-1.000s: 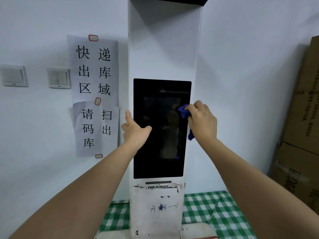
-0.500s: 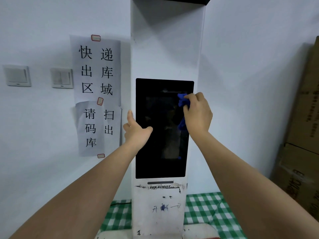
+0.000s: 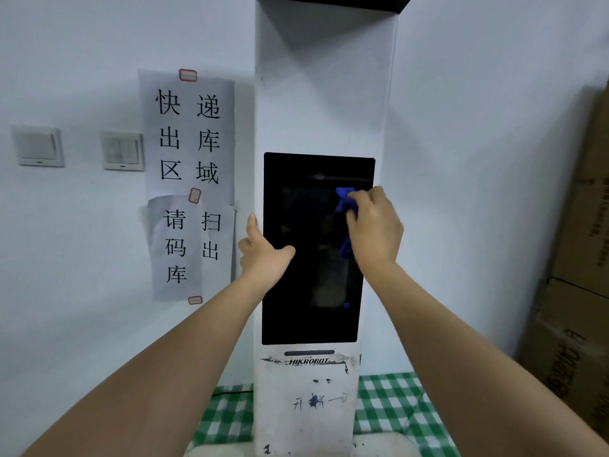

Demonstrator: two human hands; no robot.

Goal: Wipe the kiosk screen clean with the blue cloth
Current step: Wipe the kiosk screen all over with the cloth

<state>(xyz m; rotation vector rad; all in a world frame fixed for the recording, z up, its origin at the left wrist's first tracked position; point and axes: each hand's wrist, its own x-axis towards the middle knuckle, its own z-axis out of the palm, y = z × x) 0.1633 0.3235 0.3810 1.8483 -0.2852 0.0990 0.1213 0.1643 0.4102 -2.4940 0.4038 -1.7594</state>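
A tall white kiosk [image 3: 323, 94] stands against the wall with a black upright screen [image 3: 306, 285] set in its front. My right hand [image 3: 375, 225] grips a bunched blue cloth [image 3: 344, 199] and presses it against the upper right part of the screen; a strip of cloth hangs down below the palm. My left hand [image 3: 263, 255] holds the kiosk's left edge, the thumb lying across the screen and the fingers wrapped around the side, with the index finger pointing up.
Paper signs [image 3: 189, 179] with Chinese characters are taped to the wall left of the kiosk, beside two light switches [image 3: 122, 151]. Stacked cardboard boxes [image 3: 573, 291] stand at the right. A green checked cloth [image 3: 389, 410] covers the surface at the kiosk's base.
My right hand has carried the blue cloth up from the screen's right edge at mid height to its upper right part. The left hand has kept its hold on the kiosk's edge.
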